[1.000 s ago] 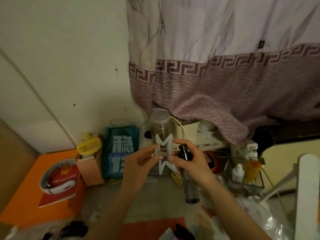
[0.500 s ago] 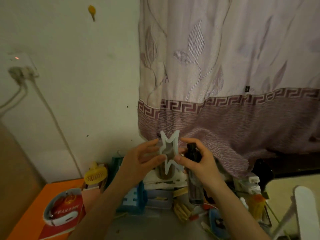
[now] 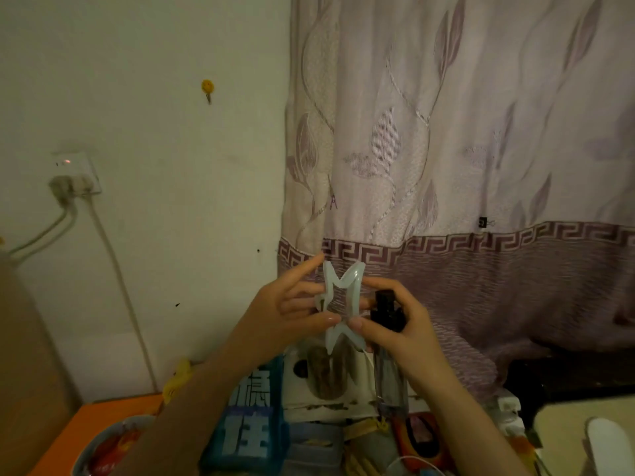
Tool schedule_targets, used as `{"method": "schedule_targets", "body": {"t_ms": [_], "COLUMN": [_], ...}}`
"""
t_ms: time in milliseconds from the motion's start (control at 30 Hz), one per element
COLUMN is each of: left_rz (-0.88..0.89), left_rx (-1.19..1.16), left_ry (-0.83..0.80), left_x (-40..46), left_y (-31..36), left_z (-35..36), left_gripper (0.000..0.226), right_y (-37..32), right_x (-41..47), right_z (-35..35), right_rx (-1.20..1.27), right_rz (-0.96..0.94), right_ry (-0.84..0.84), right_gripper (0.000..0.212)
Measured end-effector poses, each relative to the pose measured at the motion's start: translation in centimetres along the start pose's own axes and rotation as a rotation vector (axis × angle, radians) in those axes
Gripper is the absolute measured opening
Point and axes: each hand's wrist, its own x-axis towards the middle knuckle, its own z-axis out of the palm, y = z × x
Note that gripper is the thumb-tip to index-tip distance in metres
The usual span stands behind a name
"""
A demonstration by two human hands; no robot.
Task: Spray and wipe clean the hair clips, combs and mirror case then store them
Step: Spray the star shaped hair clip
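I count one star-shaped hair clip (image 3: pixel 342 305) and one spray bottle (image 3: pixel 388 355), both in front of the one curtain (image 3: pixel 464 166).

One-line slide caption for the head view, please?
Both hands hold a white star-shaped hair clip; right also grips spray bottle.

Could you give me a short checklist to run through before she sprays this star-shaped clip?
1. Clip held: ok. The left hand pinches the star-shaped hair clip and the right thumb touches its other edge.
2. Bottle in hand: ok. The right hand grips the spray bottle upright, beside the clip.
3. Finger on the pump: cannot tell. The black spray head is partly hidden by fingers.
4. Nozzle aimed at the clip: cannot tell in this dim view.
5. Wiping cloth at hand: cannot tell. None is plainly visible.
6. Overspray: not ok. The curtain hangs directly behind the clip.
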Motion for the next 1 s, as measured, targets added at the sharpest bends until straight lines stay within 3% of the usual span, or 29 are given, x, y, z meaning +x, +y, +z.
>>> {"method": "schedule_targets", "body": {"t_ms": [233,500,800,1000], "left_rz": [0.035,0.086,0.152,0.166], "left_rx": [0.008,0.017,0.025,0.063], "left_ry": [-0.003,0.159,0.212,0.210], "left_x": [1.2,2.8,4.6,5.5], "left_y": [1.4,4.0,6.8,8.2], "left_z": [-0.7,-2.4,-4.2,-4.9], "left_gripper": [0.075,0.069,0.072,0.077], "right_y": [-1.2,-3.6,-7.5,-9.2], "right_x": [0.8,3.6,6.6,7.8], "right_z": [-0.2,-1.0,-1.5,-2.3], "right_rx": [-0.023,-0.001,-0.062,-0.123], "right_rz": [-0.018,-0.146,-0.316,-0.305], "right_ry": [-0.002,0.082,0.051,-0.018], "right_gripper": [0.048,0.049,0.038,0.046]}}
